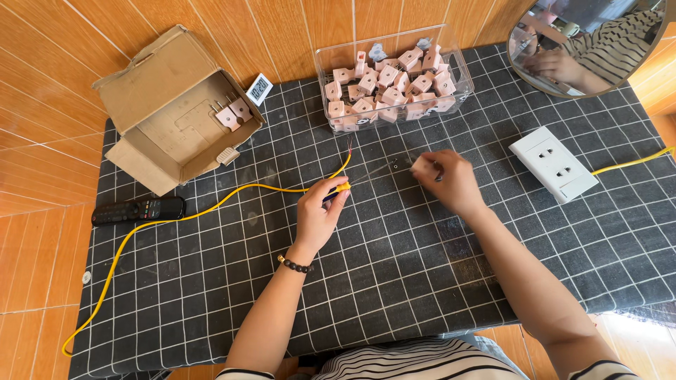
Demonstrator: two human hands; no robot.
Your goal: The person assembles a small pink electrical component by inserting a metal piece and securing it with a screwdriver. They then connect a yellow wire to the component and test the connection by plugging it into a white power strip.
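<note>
My left hand [320, 211] grips the yellow-and-blue handle of a screwdriver [341, 187]. Its thin shaft [373, 174] points right toward my right hand [451, 181]. That hand is closed over a small pale pink plug part [421, 163], mostly hidden by the fingers, with the screwdriver tip at or near it. A yellow cable [211, 204] runs across the mat from the lower left and passes just above my left hand. It ends in bare red wire tips [349, 146].
A clear plastic bin [461, 88] of several pink plugs stands at the back. An open cardboard box [169, 105] with two plugs, a small digital clock [260, 87], a black remote [137, 210], a white double socket [554, 163] and a round mirror [588, 42] surround the dark grid mat [394, 281].
</note>
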